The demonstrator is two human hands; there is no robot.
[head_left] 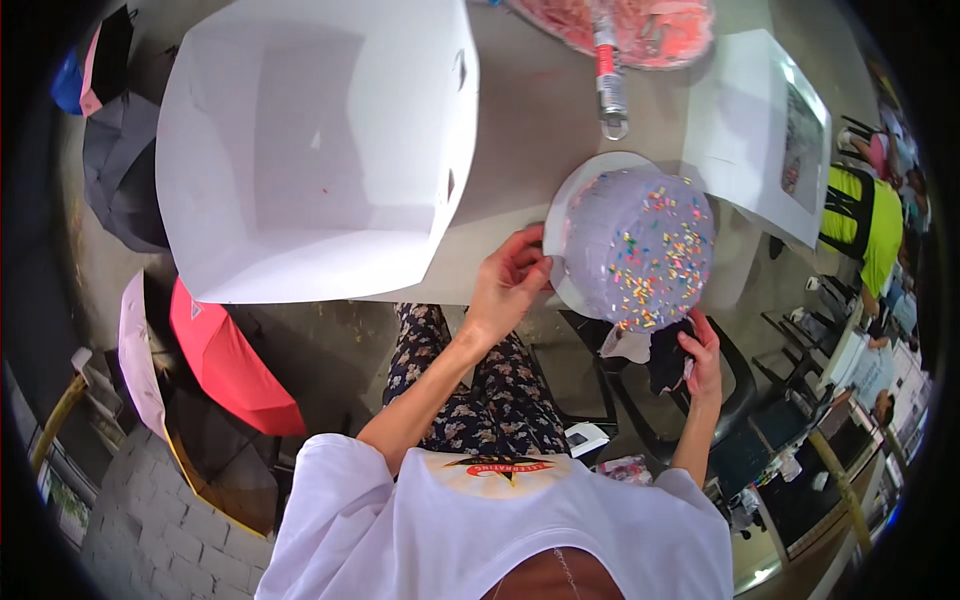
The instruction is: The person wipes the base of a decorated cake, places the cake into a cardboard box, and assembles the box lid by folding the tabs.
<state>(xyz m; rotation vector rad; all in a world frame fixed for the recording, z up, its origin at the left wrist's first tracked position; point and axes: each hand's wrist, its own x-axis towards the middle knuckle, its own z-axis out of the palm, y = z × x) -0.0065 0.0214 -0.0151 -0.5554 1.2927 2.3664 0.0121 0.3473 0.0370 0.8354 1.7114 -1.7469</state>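
Note:
A round cake (637,247) covered in lavender frosting, with multicoloured sprinkles, rests on a white cake board (562,217) near the table's front edge. My left hand (514,277) pinches the left rim of that board between thumb and fingers. Below the cake's near side, my right hand (702,352) holds a crumpled black cloth (666,358); a pale piece of it or beside it shows at its left. Whether my right fingertips also touch the board is hidden.
Left on the table (517,157) stands a large open white box (315,150). A windowed white box (750,127) is at right. Behind lie a pink-smeared board (660,30) and a slim tube (610,75) with a metal loop. Open umbrellas (232,360), a chair (720,405) and people surround the table.

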